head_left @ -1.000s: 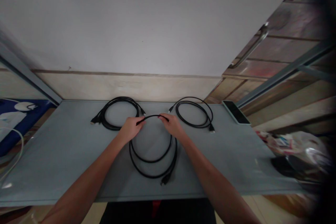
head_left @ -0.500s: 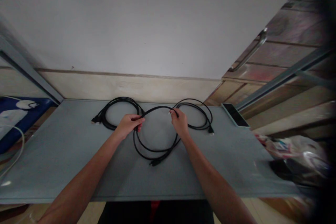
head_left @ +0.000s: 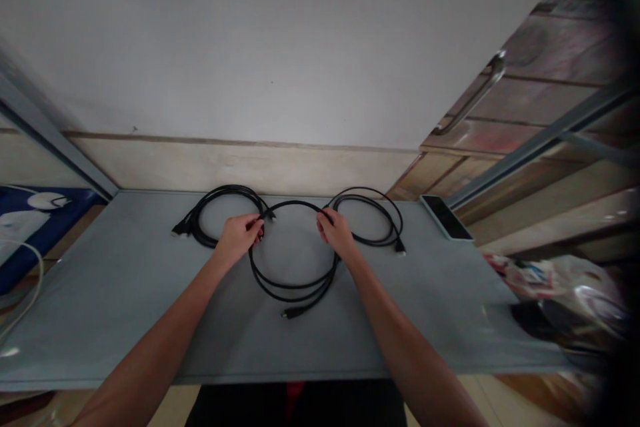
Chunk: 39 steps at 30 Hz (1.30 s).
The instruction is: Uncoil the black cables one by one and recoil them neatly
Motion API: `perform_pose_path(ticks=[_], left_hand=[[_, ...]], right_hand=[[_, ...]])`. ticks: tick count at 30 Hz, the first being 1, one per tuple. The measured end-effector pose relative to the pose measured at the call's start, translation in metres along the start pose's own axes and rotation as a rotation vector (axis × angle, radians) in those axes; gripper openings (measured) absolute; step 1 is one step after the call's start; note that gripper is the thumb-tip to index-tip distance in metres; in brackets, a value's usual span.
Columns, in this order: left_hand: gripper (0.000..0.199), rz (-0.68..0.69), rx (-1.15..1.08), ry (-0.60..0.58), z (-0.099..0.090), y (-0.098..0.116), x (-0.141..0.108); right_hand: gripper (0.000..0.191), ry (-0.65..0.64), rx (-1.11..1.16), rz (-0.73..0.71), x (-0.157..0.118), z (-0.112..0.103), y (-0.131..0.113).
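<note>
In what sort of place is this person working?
Probably a home room, perhaps a dormitory: a blue-grey table stands against a plain wall, with metal frame bars and plastic bags beside it.

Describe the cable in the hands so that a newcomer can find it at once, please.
On the grey table, look between the left coil and the right coil. There a black cable loops closer to the near edge, its plug pointing left. It alone is held, by the left hand and the right hand.
</note>
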State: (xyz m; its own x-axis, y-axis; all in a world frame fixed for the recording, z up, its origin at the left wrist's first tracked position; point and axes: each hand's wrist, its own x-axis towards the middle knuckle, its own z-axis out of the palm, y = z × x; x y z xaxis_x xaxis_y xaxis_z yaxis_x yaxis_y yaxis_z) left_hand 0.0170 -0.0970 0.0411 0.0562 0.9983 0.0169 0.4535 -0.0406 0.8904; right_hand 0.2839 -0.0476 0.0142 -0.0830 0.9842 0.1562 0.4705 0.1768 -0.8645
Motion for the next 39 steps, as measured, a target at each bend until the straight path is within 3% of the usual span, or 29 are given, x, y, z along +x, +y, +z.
perform_pose_path(ticks=[3, 7, 10, 14, 18, 23, 30, 39], left_hand=[[0.028, 0.130, 0.262, 0.041, -0.001, 0.002, -0.002], [0.031, 0.230, 0.437, 0.020, -0.001, 0.000, -0.002], [0.032, 0.250, 0.471, -0.036, 0.001, -0.005, -0.001], [0.032, 0.307, 0.484, -0.164, 0.008, -0.007, -0.001], [0.032, 0.328, 0.446, -0.205, 0.016, -0.004, -0.002], [0.028, 0.204, 0.296, -0.175, 0.014, 0.005, -0.003], [0.024, 0.044, 0.024, -0.200, 0.014, 0.002, -0.004], [0.042, -0.010, -0.271, -0.339, 0.012, -0.012, 0.002]], right_hand=[[0.032, -0.096, -0.061, -0.045, -0.002, 0.001, -0.002], [0.032, -0.115, -0.188, -0.123, -0.005, 0.000, -0.006], [0.031, -0.127, -0.245, -0.193, -0.008, -0.001, -0.012], [0.027, -0.272, -0.220, -0.304, -0.014, 0.003, -0.017], [0.025, -0.348, -0.250, -0.320, -0.019, 0.012, -0.016], [0.028, -0.210, -0.308, -0.251, -0.012, 0.012, -0.008], [0.029, 0.032, -0.302, -0.154, 0.005, -0.008, 0.005], [0.037, 0.340, -0.301, -0.037, 0.010, -0.021, 0.013]])
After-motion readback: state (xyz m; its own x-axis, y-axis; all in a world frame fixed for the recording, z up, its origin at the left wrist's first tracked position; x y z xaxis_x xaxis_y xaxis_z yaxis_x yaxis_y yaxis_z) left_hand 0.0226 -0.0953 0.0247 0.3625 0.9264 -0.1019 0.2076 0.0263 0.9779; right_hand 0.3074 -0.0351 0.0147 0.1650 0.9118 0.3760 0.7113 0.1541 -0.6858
